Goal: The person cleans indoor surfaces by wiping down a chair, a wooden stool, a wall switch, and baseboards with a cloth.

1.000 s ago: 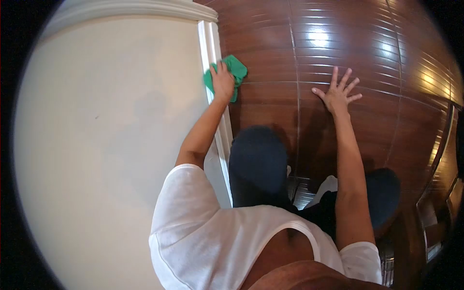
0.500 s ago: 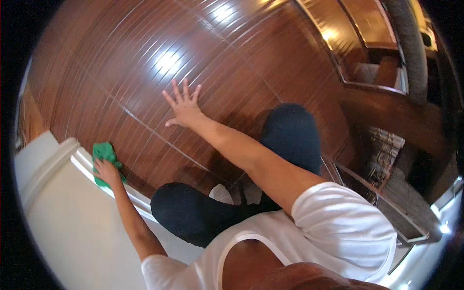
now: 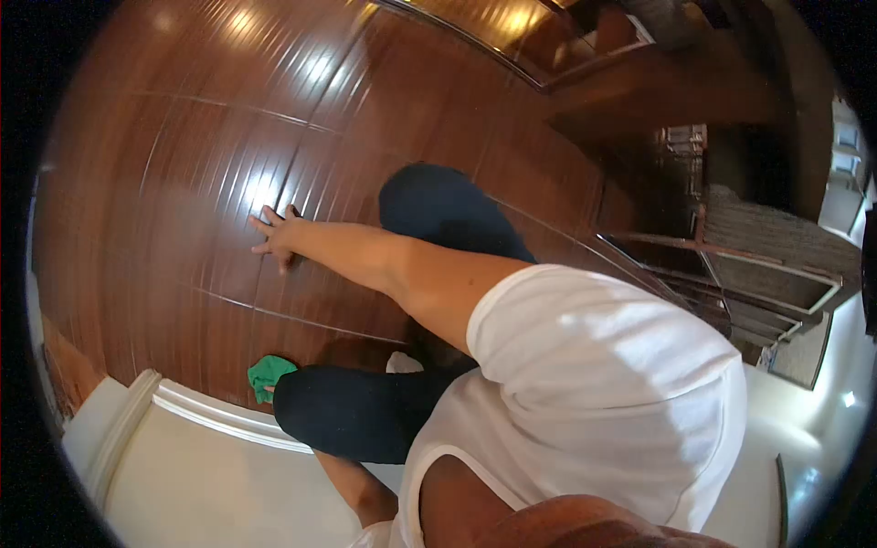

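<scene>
A green cloth point(image 3: 271, 377) lies bunched on the brown floor beside the white baseboard point(image 3: 215, 416), touching my bent knee point(image 3: 333, 411). My left hand point(image 3: 269, 390) is at the cloth; the knee hides nearly all of it, and only a bit of finger shows against the green. The left forearm runs down behind the leg. Farther out, my right hand point(image 3: 279, 239) rests on the glossy floor point(image 3: 210, 164) with its fingers spread and nothing in it.
A pale wall point(image 3: 219, 484) rises behind the baseboard, ending in a moulded corner point(image 3: 123, 429) at the left. My other knee point(image 3: 438, 205) is under the right arm. Dark furniture with framed panels point(image 3: 776, 279) stands to the right.
The view has turned and shifted. My left hand and the cloth have come along the baseboard, from near the wall's corner to beside my knee, which now covers the hand. My right hand stays spread.
</scene>
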`<state>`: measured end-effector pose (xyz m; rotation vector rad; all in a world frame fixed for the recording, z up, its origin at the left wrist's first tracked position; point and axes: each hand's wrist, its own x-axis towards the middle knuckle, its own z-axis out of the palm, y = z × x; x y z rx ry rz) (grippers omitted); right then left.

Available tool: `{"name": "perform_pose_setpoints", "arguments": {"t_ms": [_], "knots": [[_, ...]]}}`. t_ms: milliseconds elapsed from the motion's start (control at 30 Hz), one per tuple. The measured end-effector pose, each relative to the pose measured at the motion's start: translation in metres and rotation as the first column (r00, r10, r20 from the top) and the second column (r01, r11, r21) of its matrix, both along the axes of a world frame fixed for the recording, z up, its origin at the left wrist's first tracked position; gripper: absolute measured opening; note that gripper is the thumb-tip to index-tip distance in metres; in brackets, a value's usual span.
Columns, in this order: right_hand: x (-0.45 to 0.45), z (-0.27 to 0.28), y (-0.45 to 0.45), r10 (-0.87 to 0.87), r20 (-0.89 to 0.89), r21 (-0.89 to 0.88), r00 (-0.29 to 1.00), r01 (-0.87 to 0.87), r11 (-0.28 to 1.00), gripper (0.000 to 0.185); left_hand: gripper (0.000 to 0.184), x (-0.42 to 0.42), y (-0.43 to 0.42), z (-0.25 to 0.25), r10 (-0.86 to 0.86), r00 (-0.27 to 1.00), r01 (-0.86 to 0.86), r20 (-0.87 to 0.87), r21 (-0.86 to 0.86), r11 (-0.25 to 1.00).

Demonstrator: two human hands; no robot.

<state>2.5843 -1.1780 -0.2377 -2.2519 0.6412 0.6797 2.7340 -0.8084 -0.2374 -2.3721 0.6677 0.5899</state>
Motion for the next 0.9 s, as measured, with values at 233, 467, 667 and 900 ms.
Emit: {"name": "perform_pose_setpoints", "arguments": {"t_ms": [233, 467, 667, 900], "knots": [[-0.049, 0.042, 0.054, -0.165, -0.132, -0.264, 0.977, 0.125, 0.956, 0.113, 0.053, 0.008, 0.009, -0.016, -0.038, 0.999, 0.039, 0.037, -0.016, 0.999], [-0.039, 0.057, 0.045, -0.195, -0.194, -0.122, 0.961, 0.174, 0.977, 0.121, 0.056, 0.004, 0.015, -0.031, 0.000, 0.998, -0.001, 0.064, 0.018, 1.000], [-0.039, 0.063, 0.043, -0.226, -0.153, -0.112, 0.962, 0.210, 0.971, 0.123, 0.059, 0.004, 0.017, -0.039, -0.010, 0.995, 0.008, 0.096, 0.029, 1.000], [-0.036, 0.061, 0.041, -0.245, -0.128, -0.100, 0.961, 0.234, 0.967, 0.121, 0.062, 0.001, 0.023, -0.043, -0.016, 0.993, 0.010, 0.113, 0.051, 0.999]]}}
